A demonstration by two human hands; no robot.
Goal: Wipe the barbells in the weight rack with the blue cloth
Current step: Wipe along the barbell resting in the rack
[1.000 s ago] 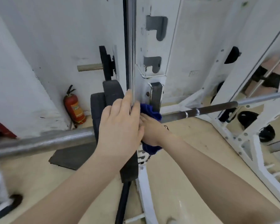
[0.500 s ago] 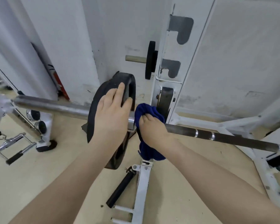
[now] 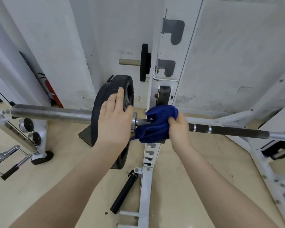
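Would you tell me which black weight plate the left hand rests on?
The large plate on the barbell, under the left hand; the small plate sits untouched on the rack's peg.

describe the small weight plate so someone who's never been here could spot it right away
Start at the white rack upright in the middle. Above the barbell, a peg sticks out leftward, holding the small black plate. Unlike the big black plate under the left hand, it is untouched.

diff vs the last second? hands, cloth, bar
The right hand slid the blue cloth rightward along the barbell, away from the left hand, baring the collar and a short stretch of shaft between them. The cloth now lies more spread out. Unchanged: the right hand grips the cloth around the bar, and the left hand rests flat on the black weight plate.
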